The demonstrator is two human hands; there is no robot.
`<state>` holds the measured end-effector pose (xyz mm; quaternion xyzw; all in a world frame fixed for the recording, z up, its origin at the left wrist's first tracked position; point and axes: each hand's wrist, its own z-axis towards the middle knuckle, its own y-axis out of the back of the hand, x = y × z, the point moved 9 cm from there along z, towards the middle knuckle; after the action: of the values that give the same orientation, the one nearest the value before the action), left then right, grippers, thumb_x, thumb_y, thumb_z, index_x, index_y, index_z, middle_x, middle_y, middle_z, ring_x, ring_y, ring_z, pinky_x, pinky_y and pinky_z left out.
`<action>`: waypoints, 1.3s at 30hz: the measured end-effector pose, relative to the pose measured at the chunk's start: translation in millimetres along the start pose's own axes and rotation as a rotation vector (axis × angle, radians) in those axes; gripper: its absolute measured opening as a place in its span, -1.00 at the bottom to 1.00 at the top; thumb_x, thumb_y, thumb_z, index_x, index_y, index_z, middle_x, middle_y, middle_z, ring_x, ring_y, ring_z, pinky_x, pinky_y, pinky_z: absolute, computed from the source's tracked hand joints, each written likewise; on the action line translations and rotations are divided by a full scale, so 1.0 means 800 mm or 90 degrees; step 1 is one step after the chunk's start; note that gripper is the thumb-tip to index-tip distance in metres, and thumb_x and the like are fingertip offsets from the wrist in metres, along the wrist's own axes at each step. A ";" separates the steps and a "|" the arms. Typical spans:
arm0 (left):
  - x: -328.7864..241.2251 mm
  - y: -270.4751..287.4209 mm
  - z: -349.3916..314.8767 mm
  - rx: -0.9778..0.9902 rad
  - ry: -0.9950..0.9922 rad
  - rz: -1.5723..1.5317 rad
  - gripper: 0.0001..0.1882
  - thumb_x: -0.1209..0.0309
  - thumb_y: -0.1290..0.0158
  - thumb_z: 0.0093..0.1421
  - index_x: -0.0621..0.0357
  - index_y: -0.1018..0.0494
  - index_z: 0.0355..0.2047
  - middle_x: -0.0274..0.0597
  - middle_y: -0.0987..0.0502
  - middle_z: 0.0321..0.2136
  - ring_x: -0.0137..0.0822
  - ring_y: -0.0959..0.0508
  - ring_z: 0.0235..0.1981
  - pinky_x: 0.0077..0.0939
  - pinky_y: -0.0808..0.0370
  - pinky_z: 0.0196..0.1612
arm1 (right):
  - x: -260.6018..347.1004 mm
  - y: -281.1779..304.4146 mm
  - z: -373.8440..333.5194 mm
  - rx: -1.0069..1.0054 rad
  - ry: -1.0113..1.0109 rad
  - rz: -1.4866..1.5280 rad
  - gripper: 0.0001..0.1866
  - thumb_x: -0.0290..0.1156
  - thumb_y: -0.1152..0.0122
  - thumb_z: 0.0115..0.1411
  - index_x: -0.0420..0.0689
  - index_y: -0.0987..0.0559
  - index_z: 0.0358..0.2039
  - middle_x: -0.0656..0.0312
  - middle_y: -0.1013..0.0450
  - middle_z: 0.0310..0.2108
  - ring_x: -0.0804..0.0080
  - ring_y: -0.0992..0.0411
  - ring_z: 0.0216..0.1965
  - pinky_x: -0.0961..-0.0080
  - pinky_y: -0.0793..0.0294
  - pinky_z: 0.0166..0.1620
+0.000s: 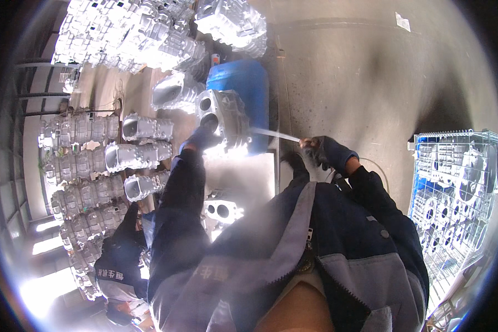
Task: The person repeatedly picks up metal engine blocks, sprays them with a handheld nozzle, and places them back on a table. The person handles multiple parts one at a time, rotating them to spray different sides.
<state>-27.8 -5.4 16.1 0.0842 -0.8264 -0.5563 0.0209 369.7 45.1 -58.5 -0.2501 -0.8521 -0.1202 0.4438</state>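
fingers of the gloved left hand grip a metal casting; right hand fingers clamp a spray nozzle.

Casting: bare cast metal, bright silver, rough and ribbed. Gloves on left hand and right hand: dark matt cloth. Drum: smooth blue plastic. Floor: matt grey concrete. Crate: wire mesh.
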 end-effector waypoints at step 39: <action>-0.018 -0.013 0.027 0.001 0.179 -0.039 -0.37 -0.09 -0.28 -0.01 0.20 -0.55 -0.14 0.10 -0.53 -0.08 0.17 -0.52 -0.01 -0.06 -0.46 0.06 | 0.006 0.012 0.094 -0.121 0.206 -0.059 -0.69 -0.25 -0.22 0.32 -0.03 -0.60 0.03 0.36 -0.56 -0.42 0.58 -0.47 -0.53 0.54 -0.47 -0.43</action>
<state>-15.6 13.3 -0.7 0.1861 -0.8128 -0.5390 0.1195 319.9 87.1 -98.3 -0.2288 -0.7651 -0.2593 0.5431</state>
